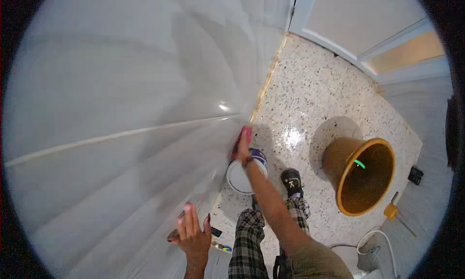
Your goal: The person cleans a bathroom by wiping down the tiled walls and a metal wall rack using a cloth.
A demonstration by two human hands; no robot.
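My right hand [243, 150] reaches down to the foot of the grey marbled wall [121, 109], its fingers round a small pinkish-red item [247, 132] whose kind I cannot make out. That hand is low over a paint-style bucket [239, 177] with a pale round top and a purple-blue label, standing on the floor against the wall. Lower left, my left hand [194, 236] has its fingers stretched out and holds nothing. It lies close to the wall; whether the palm touches is not clear.
On the speckled floor [300, 85] stands a large orange-brown tub [339, 155] with something green inside. A white door [334, 22] is at the far end. My shoe [292, 181] is beside the bucket. A white hose [382, 231] curls at lower right.
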